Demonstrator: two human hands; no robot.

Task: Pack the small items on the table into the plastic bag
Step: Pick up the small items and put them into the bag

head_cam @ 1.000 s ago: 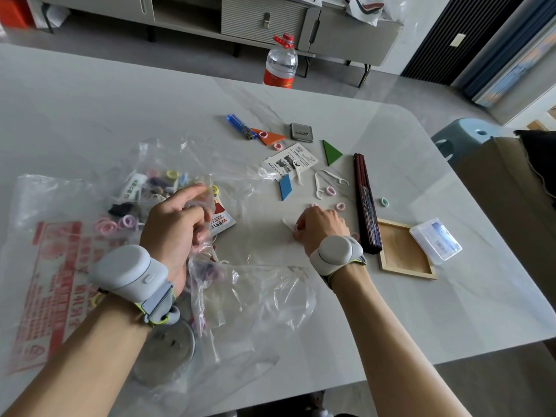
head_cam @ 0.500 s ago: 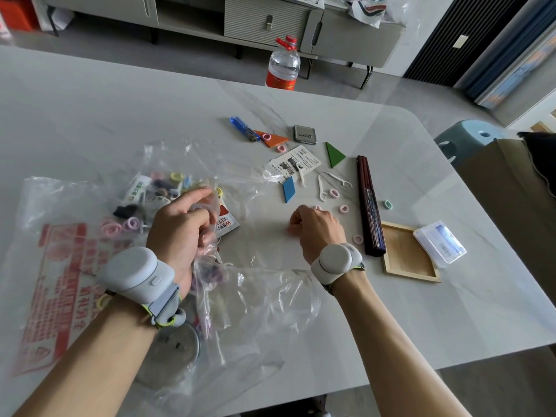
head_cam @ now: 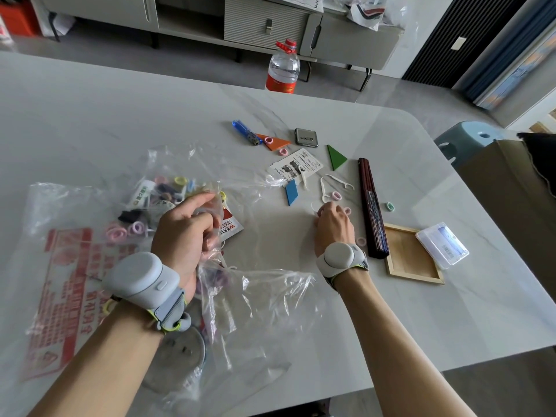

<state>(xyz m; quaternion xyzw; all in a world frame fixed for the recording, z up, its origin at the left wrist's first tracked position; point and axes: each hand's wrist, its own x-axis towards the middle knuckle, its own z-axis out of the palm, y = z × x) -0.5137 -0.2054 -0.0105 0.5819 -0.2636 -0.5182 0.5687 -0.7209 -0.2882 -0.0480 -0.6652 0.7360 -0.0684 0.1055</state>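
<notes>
**Right hand reaches out to the floss picks while the bag waits open**

Closest to the person, the clear plastic bag (head_cam: 255, 299) lies crumpled on the tabletop (head_cam: 451, 311), already loaded with pastel hair rings (head_cam: 135, 228) and small packets. The left hand (head_cam: 183, 233) has not budged over the last second. Its fingers stay curled round a fold of film at the bag's mouth and hold it up.

The change is on the other side. The right hand (head_cam: 332, 227) has slid away from the bag and further out, and its knuckles now sit just beside a white floss pick (head_cam: 323, 188) and two pink rings (head_cam: 336, 195). The fingers are bent down onto the surface, and I cannot tell whether they hold anything.

That looks like the next pickup, not a drop. Plenty remains loose beyond: a blue tile (head_cam: 291, 191), a printed card (head_cam: 296, 167), a folded fan (head_cam: 371, 206), a green triangle (head_cam: 336, 158), an orange triangle (head_cam: 275, 142), a metal tin (head_cam: 306, 136) and a blue lighter (head_cam: 243, 132). The packing seems roughly half done.
</notes>
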